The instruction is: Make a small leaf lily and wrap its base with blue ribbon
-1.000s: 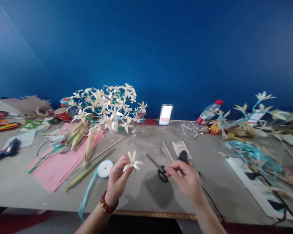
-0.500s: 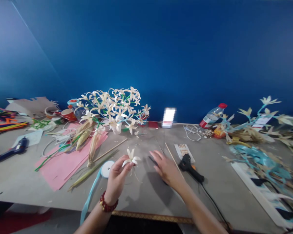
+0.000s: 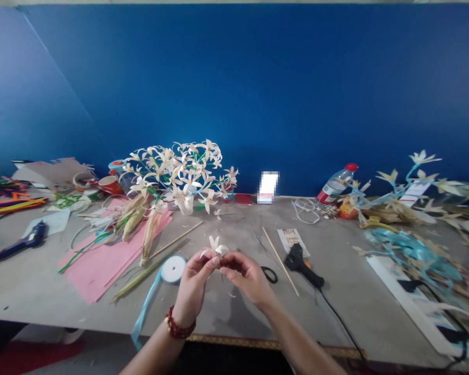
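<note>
A small white flower (image 3: 216, 246) with pale, curled petals stands upright between my hands, above the table's middle. My left hand (image 3: 197, 278), with a red bead bracelet at the wrist, is closed and pinches the flower's base. Closed at the same spot from the right, my right hand (image 3: 245, 275) has its thumb and fingertips on the base too. The fingertips hide most of the stem. Beside my left hand lies a spool of light blue ribbon (image 3: 173, 269), its loose end trailing toward the table's front edge. Scissors with a black handle (image 3: 271, 274) lie just right of my right hand.
A hot glue gun (image 3: 303, 265) and a wooden stick (image 3: 281, 262) lie to the right, near a white power strip (image 3: 402, 307). Pink paper (image 3: 86, 271) and dried husks (image 3: 148, 234) lie left. Behind stands a white flower bunch (image 3: 183, 172); a bottle (image 3: 334, 185) leans back right.
My right hand has moved left from over the scissors to the flower and now grips its base with my left hand. The scissors' handle has come into view on the table.
</note>
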Action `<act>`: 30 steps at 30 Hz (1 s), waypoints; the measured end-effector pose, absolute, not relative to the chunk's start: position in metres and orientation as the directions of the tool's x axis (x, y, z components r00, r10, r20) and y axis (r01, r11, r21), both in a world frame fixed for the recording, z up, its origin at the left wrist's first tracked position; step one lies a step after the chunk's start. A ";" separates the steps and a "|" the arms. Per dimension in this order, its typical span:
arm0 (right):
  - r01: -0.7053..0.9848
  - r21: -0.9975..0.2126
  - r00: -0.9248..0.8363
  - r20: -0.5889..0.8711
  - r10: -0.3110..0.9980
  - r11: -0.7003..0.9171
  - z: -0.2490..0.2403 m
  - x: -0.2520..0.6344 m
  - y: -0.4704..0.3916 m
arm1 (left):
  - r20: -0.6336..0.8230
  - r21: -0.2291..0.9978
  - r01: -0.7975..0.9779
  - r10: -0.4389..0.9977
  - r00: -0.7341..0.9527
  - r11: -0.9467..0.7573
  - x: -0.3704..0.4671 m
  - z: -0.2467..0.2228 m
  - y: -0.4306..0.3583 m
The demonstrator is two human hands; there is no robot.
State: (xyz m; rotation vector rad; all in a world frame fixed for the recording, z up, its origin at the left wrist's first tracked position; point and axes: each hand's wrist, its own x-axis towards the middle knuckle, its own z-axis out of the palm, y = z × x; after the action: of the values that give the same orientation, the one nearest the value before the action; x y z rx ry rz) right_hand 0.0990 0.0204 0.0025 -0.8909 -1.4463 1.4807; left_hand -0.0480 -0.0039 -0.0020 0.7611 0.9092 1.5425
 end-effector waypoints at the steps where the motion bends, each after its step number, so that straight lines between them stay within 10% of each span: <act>1: -0.154 -0.988 -0.370 0.029 0.929 -0.031 0.001 0.096 0.019 | -0.023 0.863 -0.501 0.987 -0.157 -0.060 -0.047 -0.001 -0.005; 30: -0.236 -0.962 -0.457 -0.018 0.890 -0.141 -0.021 0.107 -0.014 | -0.002 0.855 -0.519 1.000 -0.007 -0.002 -0.051 -0.008 -0.027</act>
State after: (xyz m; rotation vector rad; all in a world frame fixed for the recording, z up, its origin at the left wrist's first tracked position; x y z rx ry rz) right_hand 0.1074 -0.0144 -0.0212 -0.8059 -1.2840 1.7214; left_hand -0.0510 -0.0273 -0.0080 0.7948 0.8032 1.4250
